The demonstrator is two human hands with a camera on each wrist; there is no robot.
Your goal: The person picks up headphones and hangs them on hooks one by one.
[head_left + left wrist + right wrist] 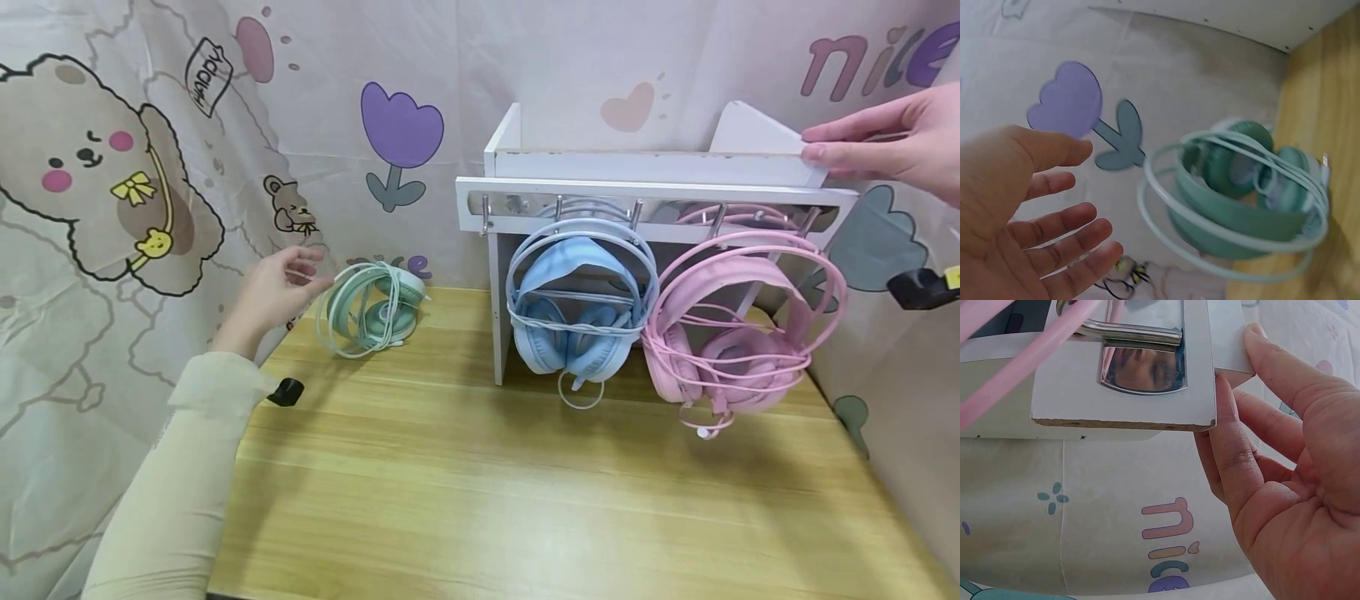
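My left hand [281, 287] is beside the mint-green headphones [393, 321], which sit on the table's left with their cable wound round them. In the left wrist view its fingers are spread, and a gap separates them from the headband [1229, 212]. My right hand [900, 142] grips the right end of a white rack [660, 175], thumb and fingers on either side of the panel edge [1232, 344]. From the rack's metal hooks hang blue headphones [573, 262] and pink headphones [738, 283], both wrapped in their cables.
The rack stands at the back of the wooden table [465, 483]. Its leftmost hook [486, 218] bears nothing. A printed cloth [300, 108] with bears and flowers hangs behind the table and along its sides.
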